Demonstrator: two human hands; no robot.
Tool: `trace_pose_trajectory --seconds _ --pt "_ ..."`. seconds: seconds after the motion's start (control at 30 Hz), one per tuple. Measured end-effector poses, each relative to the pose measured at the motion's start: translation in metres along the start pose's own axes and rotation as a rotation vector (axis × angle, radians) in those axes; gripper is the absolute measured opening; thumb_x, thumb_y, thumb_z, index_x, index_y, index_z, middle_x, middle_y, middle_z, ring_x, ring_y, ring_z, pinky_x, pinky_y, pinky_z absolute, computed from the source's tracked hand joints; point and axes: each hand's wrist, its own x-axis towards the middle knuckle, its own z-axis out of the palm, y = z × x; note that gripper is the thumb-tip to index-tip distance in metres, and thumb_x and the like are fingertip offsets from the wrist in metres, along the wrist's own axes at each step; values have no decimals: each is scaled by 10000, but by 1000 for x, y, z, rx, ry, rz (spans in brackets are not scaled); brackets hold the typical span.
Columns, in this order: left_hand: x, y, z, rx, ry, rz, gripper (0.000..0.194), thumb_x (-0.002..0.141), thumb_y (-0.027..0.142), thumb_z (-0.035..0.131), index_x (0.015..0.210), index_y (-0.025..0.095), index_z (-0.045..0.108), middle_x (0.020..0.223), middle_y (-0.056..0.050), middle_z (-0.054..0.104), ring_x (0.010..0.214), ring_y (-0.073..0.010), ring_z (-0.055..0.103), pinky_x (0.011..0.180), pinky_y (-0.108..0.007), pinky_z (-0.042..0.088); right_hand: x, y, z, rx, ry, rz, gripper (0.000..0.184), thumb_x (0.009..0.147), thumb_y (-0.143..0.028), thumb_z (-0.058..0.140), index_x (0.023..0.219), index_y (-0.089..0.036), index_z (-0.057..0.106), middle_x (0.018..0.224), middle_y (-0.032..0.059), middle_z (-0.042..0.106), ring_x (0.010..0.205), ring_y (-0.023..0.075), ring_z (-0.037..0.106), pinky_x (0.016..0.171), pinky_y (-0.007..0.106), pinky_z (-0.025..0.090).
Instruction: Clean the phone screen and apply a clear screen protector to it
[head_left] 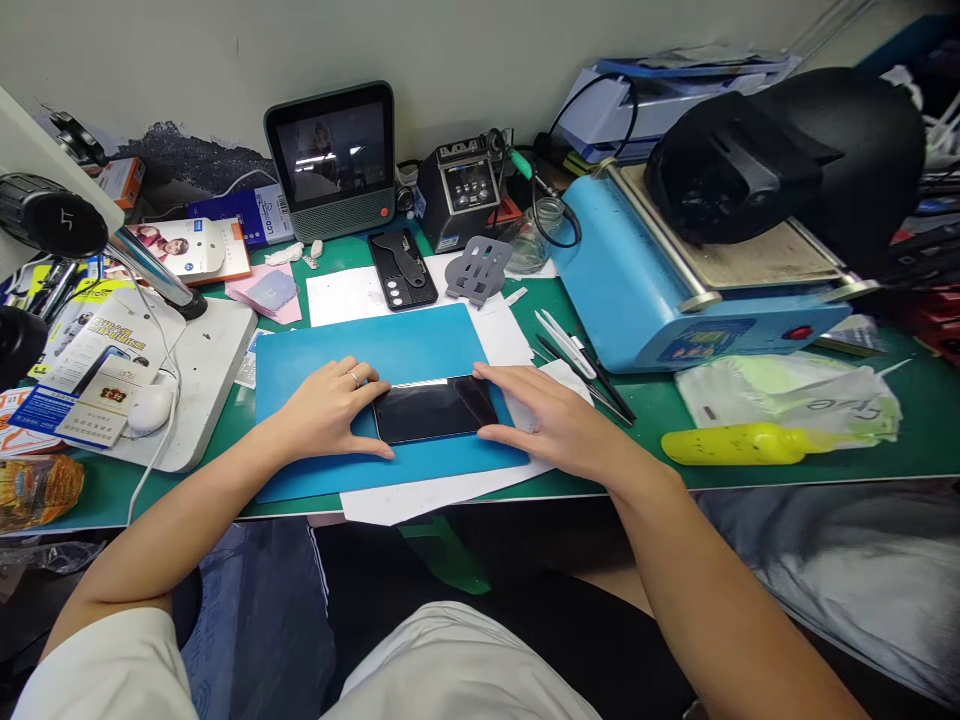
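"Where is the black rectangular glass-fronted phone (436, 411) placed?"

"Flat on the blue rectangular mat (315, 365), its ends flanked by the left hand (330, 405) and right hand (551, 415), fingers and thumbs spread apart."

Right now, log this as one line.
left hand: at left end of black rectangular phone | right hand: at its right end | phone: on flat blue mat

"LCD" on blue-and-white box (244, 213); white logo on black lamp head (54, 222), letters unclear.
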Motion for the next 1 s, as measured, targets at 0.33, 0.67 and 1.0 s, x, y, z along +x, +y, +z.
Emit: trace_pose_trajectory --seconds 0.33,0.67,1.0 --pt "0 3 0 9 26 18 870 844 839 631 1345 128 649 1231 -173 665 975 -293 602 839 -425 504 2 9 0 -45 -10 -80 712 984 -528 647 1618 -305 412 1521 118 614 1378 344 598 1133 583 526" --pt "1 6 3 -98 26 52 756 869 771 673 1290 144 633 1325 -183 646 1057 -307 596 913 -454 504 -9 9 4 -111 64 -175 707 1005 -438 640 1646 -283 383 1516 122 629 1371 349 618 1141 582 534" --pt "1 8 1 -153 25 85 756 843 758 718 1280 145 648 1330 -192 648 1133 -338 606 978 -490 487 -14 11 1 -82 52 -201 796 961 -510 691 1651 -276 370 1516 131 629 1350 349 635 1116 559 559"
